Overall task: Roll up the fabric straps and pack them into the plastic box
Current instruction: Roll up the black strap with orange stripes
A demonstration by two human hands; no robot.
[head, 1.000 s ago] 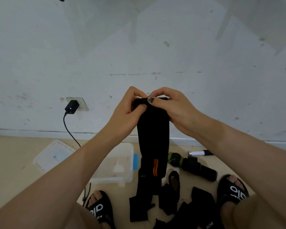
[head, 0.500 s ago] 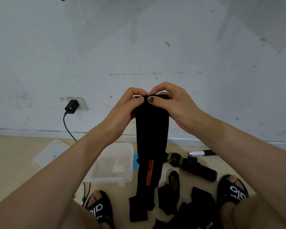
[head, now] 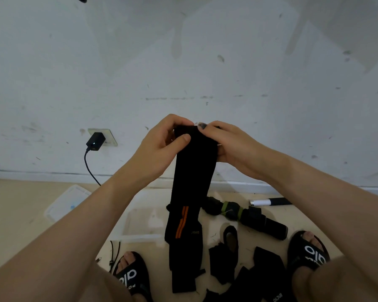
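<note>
A long black fabric strap with two orange stripes hangs down in front of me, its lower end reaching the floor. My left hand and my right hand both pinch its top end, where the fabric is rolled over into a small roll. The clear plastic box stands open on the floor behind the strap, left of centre. More black straps lie loose on the floor between my feet.
The box lid lies on the floor at the left. A rolled black bundle with green bands and a black-and-white pen-like tube lie at the right by the wall. A charger sits in the wall socket. My sandalled feet flank the straps.
The strap's orange stripes have risen slightly as both hands turn the top end over, making the roll a little thicker. My hands stay at the same height.
</note>
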